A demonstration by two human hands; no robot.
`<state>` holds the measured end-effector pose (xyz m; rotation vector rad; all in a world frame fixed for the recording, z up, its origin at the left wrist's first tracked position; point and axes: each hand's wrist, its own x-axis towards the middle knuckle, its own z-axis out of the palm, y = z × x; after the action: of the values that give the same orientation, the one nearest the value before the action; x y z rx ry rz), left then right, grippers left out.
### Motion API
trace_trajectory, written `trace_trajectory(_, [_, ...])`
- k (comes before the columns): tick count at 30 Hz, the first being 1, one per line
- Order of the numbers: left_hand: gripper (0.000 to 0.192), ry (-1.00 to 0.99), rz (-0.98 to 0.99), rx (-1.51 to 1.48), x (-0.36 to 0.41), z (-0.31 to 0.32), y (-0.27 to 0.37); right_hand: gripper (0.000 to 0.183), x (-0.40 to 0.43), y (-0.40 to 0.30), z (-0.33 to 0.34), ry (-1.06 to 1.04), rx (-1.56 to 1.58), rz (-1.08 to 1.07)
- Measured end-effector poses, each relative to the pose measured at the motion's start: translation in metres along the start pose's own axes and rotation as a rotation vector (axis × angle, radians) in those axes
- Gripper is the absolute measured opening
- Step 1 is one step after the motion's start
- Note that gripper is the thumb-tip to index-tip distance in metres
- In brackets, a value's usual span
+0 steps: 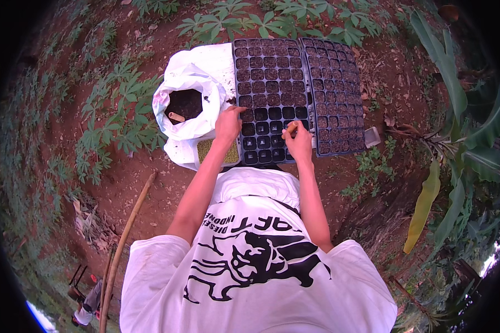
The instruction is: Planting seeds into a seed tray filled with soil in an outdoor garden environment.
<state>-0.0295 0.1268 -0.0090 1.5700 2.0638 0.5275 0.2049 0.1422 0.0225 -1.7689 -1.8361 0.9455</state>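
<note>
A black plastic seedling tray [271, 100] lies before me. Soil fills the far rows of its square cells, while the nearer rows mostly show bare black bottoms. My left hand [229, 124] is at the tray's left side, its index finger reaching onto the rim by a soil-filled cell; its other fingers are partly hidden. Held in my right hand [298, 140] over the nearer right cells is a short tan tube-like tool [291, 128]. Left of the tray stands a white sack [193, 75] of dark soil [187, 102] with a tan scoop [176, 117] in it.
A second seedling tray [335, 95], filled with soil, adjoins on the right. A container of small yellow-green grains [218, 150] sits below my left wrist. A small pale container [372, 137] lies on the ground. Leafy plants surround me; a wooden pole [127, 222] and another person [85, 310] appear at left.
</note>
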Motion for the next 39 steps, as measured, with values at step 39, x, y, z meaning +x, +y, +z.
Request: trace_trajectory(39, [0.037,-0.174,0.354,-0.594,-0.081,-0.019,0.026,0.027,-0.024,-0.019,0.03,-0.542,0.894,0.713])
